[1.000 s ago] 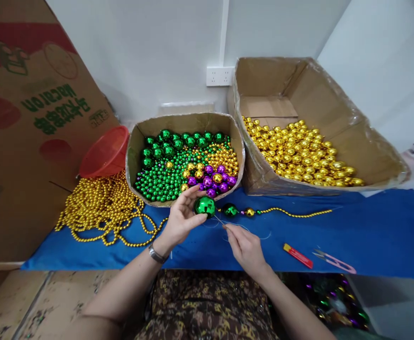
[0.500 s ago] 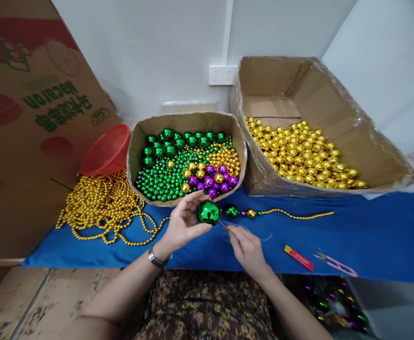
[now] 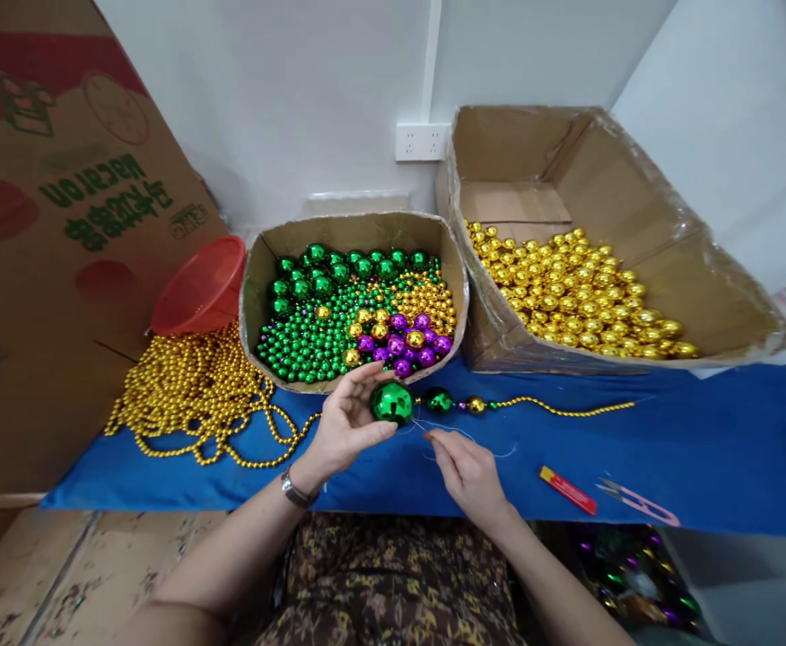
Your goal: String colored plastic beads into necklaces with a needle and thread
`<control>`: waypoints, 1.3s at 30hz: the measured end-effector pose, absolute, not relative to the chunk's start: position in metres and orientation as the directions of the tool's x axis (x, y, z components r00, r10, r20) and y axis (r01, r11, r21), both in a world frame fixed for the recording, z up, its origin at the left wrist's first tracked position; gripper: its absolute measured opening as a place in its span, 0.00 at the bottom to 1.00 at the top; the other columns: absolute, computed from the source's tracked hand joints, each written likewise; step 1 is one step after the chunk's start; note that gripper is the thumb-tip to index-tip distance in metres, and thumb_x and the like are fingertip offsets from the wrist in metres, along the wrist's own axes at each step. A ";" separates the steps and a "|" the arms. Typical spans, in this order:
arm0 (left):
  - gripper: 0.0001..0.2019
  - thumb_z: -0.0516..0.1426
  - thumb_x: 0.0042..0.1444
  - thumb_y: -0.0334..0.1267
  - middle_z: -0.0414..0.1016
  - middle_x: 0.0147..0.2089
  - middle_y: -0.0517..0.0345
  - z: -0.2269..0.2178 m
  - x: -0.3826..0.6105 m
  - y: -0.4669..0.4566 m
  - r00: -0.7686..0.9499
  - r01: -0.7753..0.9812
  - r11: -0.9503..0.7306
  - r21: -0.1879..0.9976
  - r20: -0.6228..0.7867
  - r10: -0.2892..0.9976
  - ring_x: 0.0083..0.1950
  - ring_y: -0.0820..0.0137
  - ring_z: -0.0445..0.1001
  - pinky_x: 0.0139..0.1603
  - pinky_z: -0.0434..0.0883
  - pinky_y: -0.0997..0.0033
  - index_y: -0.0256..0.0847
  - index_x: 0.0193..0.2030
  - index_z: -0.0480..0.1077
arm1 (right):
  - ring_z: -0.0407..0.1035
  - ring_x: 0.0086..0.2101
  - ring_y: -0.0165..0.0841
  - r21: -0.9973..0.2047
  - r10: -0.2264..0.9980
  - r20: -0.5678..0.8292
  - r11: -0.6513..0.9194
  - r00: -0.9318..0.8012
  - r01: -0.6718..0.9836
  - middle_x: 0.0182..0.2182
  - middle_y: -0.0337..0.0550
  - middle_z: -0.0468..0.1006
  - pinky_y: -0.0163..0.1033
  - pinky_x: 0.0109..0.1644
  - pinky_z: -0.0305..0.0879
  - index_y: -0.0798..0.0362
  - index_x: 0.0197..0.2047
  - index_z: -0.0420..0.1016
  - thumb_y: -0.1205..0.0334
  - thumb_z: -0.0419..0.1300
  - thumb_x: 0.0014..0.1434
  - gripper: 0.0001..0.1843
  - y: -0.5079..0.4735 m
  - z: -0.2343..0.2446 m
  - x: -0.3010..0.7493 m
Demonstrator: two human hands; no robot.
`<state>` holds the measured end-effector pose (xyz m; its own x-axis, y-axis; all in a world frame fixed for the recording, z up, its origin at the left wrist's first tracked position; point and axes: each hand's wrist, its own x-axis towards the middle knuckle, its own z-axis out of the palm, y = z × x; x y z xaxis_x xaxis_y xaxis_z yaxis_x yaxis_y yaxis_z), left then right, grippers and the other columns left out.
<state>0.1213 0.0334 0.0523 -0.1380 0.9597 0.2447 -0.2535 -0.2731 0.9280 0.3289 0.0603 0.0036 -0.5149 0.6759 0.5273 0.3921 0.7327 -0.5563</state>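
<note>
My left hand (image 3: 349,422) holds a large shiny green bead (image 3: 391,403) between thumb and fingers, just in front of the middle box. Pinched in my right hand (image 3: 470,471) is a thin needle (image 3: 419,427), its tip pointing at the bead's lower right side. Whether the tip is inside the bead is too small to tell. White thread (image 3: 480,441) loops loosely above my right hand. Behind it lies a beaded strand (image 3: 561,409) of small gold beads, leading left to a gold bead (image 3: 476,405) and a smaller green bead (image 3: 439,400).
The middle box (image 3: 254,296) holds green, gold and purple beads. A bigger carton (image 3: 689,242) with gold beads stands right. Gold bead chains (image 3: 191,386) and a red bowl (image 3: 197,292) are left. A red-yellow packet (image 3: 568,490) and pink-handled snips (image 3: 639,502) lie on the blue cloth (image 3: 722,449).
My left hand and the large green bead have shifted slightly left. My right hand has hardly moved and still pinches the needle.
</note>
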 end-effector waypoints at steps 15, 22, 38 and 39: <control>0.33 0.68 0.46 0.32 0.71 0.57 0.50 0.048 0.120 0.035 -0.128 -0.248 -0.306 0.919 0.282 0.951 0.62 0.61 0.67 0.56 0.70 0.66 0.47 0.60 0.65 | 0.77 0.33 0.34 -0.575 0.677 0.515 0.728 -0.526 0.374 0.34 0.44 0.81 0.38 0.37 0.74 0.52 0.48 0.73 0.67 0.51 0.66 0.12 0.062 0.001 0.330; 0.34 0.68 0.45 0.31 0.71 0.57 0.49 0.049 0.121 0.035 -0.135 -0.262 -0.288 0.921 0.261 0.956 0.60 0.61 0.69 0.55 0.71 0.67 0.46 0.59 0.65 | 0.77 0.34 0.34 -0.590 0.680 0.510 0.722 -0.526 0.362 0.35 0.46 0.81 0.38 0.39 0.74 0.52 0.48 0.73 0.66 0.51 0.66 0.12 0.061 0.002 0.330; 0.17 0.58 0.58 0.41 0.77 0.50 0.47 0.066 0.073 0.055 -0.203 0.367 -0.150 0.918 0.236 0.950 0.50 0.63 0.76 0.47 0.74 0.64 0.39 0.53 0.69 | 0.71 0.27 0.31 -0.609 0.707 0.505 0.698 -0.496 0.375 0.26 0.41 0.75 0.35 0.34 0.68 0.51 0.36 0.72 0.66 0.50 0.67 0.11 0.061 0.011 0.331; 0.14 0.57 0.59 0.41 0.78 0.47 0.49 0.067 0.062 0.061 -0.222 0.506 -0.104 0.856 0.246 0.944 0.46 0.64 0.77 0.44 0.74 0.66 0.38 0.50 0.71 | 0.71 0.27 0.31 -0.607 0.707 0.504 0.698 -0.495 0.379 0.26 0.41 0.75 0.35 0.34 0.67 0.52 0.36 0.72 0.67 0.50 0.67 0.11 0.061 0.010 0.332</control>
<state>0.0618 0.0609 0.0665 -0.2219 0.9436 0.2458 0.5058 -0.1041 0.8563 0.3316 0.0606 0.0100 -0.4955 0.7072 0.5044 0.3789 0.6985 -0.6071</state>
